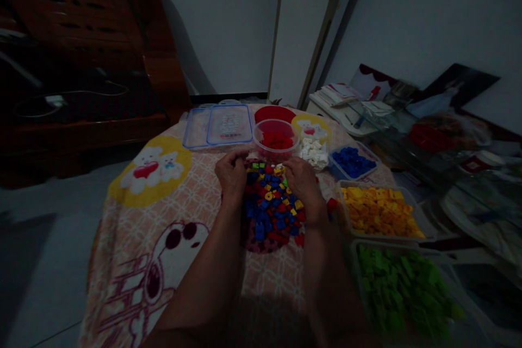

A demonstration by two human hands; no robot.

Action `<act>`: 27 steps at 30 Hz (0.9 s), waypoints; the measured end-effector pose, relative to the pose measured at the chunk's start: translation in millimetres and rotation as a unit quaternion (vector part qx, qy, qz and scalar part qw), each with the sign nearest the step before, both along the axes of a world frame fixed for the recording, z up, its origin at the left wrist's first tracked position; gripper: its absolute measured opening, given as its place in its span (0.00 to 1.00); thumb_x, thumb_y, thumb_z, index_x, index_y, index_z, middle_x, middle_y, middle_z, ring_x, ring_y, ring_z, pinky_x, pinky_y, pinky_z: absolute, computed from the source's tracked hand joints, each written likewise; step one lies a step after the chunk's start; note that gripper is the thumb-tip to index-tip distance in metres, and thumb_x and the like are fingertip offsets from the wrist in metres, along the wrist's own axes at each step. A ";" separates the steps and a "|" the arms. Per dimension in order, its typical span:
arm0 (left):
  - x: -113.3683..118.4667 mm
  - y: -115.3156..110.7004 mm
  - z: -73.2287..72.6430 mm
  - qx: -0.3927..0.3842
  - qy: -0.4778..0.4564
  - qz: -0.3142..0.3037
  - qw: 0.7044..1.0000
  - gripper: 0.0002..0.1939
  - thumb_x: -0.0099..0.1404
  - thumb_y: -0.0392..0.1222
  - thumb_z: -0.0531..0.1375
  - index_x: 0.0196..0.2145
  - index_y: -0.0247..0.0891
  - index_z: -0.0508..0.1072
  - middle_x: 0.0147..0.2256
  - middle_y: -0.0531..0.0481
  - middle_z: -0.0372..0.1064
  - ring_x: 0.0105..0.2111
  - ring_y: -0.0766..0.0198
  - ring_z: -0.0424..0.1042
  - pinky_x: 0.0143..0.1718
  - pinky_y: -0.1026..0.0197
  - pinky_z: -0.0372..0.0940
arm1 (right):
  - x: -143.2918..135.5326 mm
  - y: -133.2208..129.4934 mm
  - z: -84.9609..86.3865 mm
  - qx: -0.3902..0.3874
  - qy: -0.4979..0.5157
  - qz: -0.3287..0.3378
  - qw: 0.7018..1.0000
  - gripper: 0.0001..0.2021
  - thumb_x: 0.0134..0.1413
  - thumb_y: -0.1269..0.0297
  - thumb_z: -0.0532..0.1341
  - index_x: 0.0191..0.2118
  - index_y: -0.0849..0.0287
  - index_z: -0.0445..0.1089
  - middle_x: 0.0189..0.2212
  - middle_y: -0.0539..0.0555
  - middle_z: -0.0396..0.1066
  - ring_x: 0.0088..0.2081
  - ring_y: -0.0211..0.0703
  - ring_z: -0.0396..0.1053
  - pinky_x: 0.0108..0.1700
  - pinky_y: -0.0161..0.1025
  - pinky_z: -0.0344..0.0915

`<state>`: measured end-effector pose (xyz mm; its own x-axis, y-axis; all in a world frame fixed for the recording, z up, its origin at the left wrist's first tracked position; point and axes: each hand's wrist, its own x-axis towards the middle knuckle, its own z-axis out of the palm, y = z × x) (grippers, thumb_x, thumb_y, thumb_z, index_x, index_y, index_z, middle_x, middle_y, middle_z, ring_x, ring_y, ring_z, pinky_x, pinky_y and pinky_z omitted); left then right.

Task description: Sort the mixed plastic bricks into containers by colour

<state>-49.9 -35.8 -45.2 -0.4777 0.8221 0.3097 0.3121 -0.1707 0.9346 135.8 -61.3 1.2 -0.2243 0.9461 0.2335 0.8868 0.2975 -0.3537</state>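
Observation:
Mixed toy building bricks [269, 201], mostly blue, red and yellow, lie in a loose heap on a dark round mat [265, 246] in front of me. My left hand [232, 175] is at the heap's far left edge, its fingers bent and closed together. Close to its fingertips sit small green bricks [256, 165]. Across the heap, my right hand [302, 178] curls its fingers inward by a few small white and yellow pieces. The dim light hides what, if anything, either hand pinches.
Beyond the heap stand a clear round tub [276, 152] of red bricks, white bricks [313, 153] and a blue-rimmed lid [230, 124]. Along the right are boxes of blue bricks [352, 162], yellow bricks [379, 211] and green bricks [403, 291]. A cluttered glass shelf [424, 144] adjoins.

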 end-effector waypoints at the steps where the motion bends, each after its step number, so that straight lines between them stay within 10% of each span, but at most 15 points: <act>1: 0.0 0.4 -0.2 0.000 -0.008 0.002 1.000 0.18 0.57 0.36 0.52 0.36 0.37 0.81 0.35 0.49 0.80 0.37 0.60 0.78 0.41 0.61 0.72 | -1.6 1.5 -2.2 0.000 -0.008 0.009 1.000 0.17 0.61 0.75 0.50 0.41 0.61 0.78 0.45 0.59 0.75 0.48 0.45 0.69 0.55 0.38 0.61; 13: 1.5 1.2 -3.6 0.002 -0.029 -0.003 1.000 0.17 0.56 0.36 0.53 0.35 0.38 0.82 0.35 0.50 0.80 0.38 0.59 0.78 0.42 0.61 0.72 | -2.4 -5.9 1.8 -0.040 -0.053 -0.081 0.994 0.16 0.65 0.68 0.51 0.36 0.60 0.77 0.35 0.57 0.77 0.39 0.44 0.71 0.43 0.36 0.59; 27: 4.5 3.7 -8.8 -0.001 -0.035 -0.020 0.999 0.18 0.57 0.36 0.53 0.37 0.37 0.82 0.36 0.49 0.80 0.37 0.60 0.79 0.41 0.60 0.73 | -0.8 5.8 -19.6 -0.069 -0.070 0.036 0.995 0.15 0.61 0.74 0.51 0.35 0.62 0.76 0.40 0.59 0.74 0.47 0.44 0.67 0.56 0.39 0.58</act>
<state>-45.4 -32.0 -54.0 -0.4643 0.8423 0.2739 0.2378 -0.1793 0.9546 135.0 -55.6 -18.4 -0.3133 0.9474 0.0651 0.9087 0.3190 -0.2694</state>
